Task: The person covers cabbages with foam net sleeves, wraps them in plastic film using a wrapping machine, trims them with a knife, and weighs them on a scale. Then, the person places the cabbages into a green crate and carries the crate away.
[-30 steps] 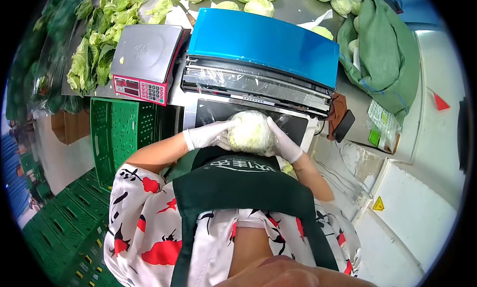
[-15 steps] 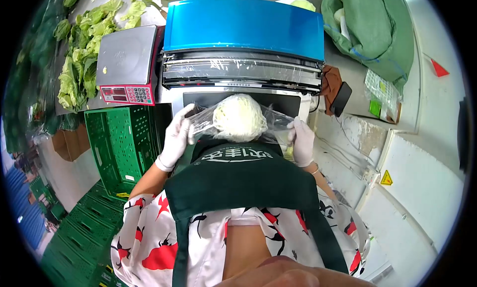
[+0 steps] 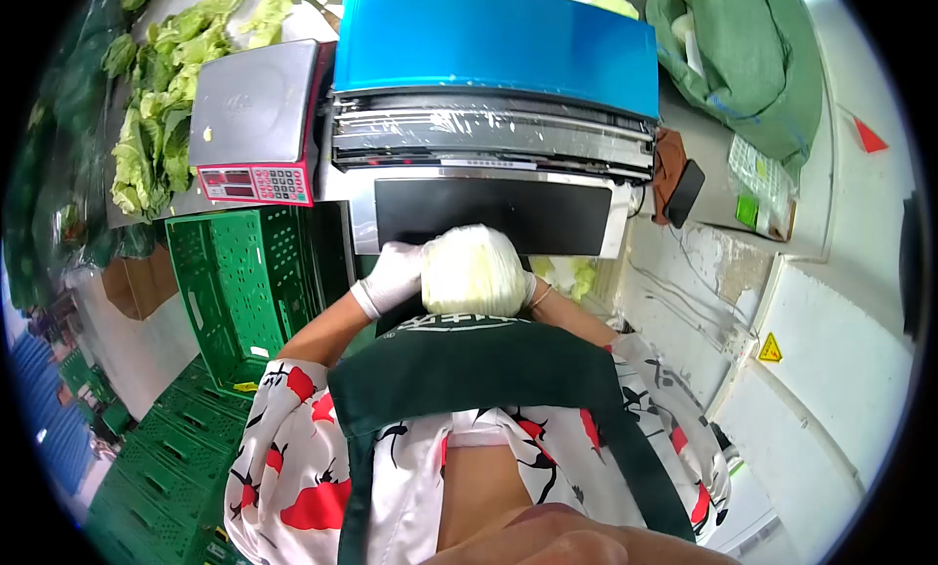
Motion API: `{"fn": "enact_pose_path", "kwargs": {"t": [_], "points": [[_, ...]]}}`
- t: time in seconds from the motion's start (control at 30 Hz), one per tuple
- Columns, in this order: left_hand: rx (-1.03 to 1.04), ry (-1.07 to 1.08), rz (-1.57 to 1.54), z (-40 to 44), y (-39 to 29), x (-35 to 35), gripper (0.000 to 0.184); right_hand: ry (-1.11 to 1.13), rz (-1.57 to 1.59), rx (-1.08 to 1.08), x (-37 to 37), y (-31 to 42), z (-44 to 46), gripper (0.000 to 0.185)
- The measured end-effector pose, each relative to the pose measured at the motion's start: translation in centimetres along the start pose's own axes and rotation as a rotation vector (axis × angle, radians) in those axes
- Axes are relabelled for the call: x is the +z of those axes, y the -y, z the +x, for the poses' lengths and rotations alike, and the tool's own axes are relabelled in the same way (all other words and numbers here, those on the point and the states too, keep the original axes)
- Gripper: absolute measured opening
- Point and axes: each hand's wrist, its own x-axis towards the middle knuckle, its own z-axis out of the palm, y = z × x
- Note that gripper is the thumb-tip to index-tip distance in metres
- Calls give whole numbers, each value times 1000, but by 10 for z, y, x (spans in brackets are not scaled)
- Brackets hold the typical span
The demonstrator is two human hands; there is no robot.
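Note:
A pale cabbage [image 3: 473, 272] with cling film drawn tightly over it is held close against the dark green apron [image 3: 479, 369]. My left hand [image 3: 394, 275], in a white glove, grips the cabbage from its left side, with the fingertips partly tucked out of sight. On the opposite side my right hand [image 3: 531, 286] is mostly hidden behind the cabbage; only a bit of glove and the wrist show. Just beyond the cabbage lies the black plate [image 3: 489, 211] of the wrapping machine, whose blue cover [image 3: 493, 42] rises behind the film rollers.
A red and silver scale [image 3: 252, 106] stands left of the machine. Loose cabbage leaves [image 3: 161, 106] cover the table behind it. A green crate [image 3: 234, 301] is at my left. A green sack [image 3: 747, 62] and a dark phone [image 3: 686, 192] are at the right.
The film, earlier stretched out sideways between my hands, is now wrapped snugly around the cabbage. Both hands have moved inward onto it, and the cabbage has come nearer my body, off the black plate.

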Motion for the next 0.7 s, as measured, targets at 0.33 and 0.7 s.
{"fn": "enact_pose_path", "kwargs": {"t": [0.33,0.7], "points": [[-351,-221,-1175,72,-46,-108,46,-720,-617,-169,75,114,82,16],[-481,-632,-2151,-88,79,-115,72,-860,-1044,-353,33,214,121,19]]}}
